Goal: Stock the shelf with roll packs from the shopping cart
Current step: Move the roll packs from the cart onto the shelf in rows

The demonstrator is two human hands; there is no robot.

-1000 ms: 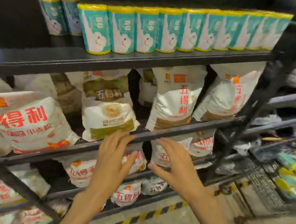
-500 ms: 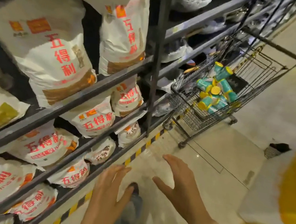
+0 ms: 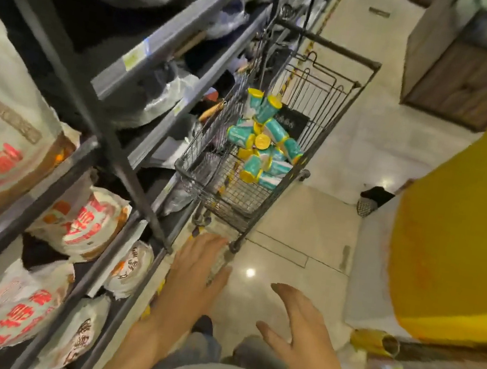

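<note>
— Looking down past the shelf [image 3: 148,53], I see the shopping cart [image 3: 267,207] standing just beside the shelving, with the roll packs [image 3: 262,143] heaped loose in its basket. Do you see them too?

— Yes, teal wrappers with yellow ends, lying every which way. What are my hands doing?

— Both are empty. My left hand [image 3: 194,275] is spread flat, fingers straight, low in front of the cart's near corner. My right hand [image 3: 297,325] is released as well, fingers apart, holding nothing, well short of the basket.

— How will a pack handle?

— I judge them light and soft, paper under thin film, so they should give a little under a squeeze. The film looks glossy and may slip. I'd take one round its middle, across the teal band, not by the yellow ends.

— Any risk?

— The heap is loose; pulling a low pack could tumble the others. I'd lift one from the top first.
</note>
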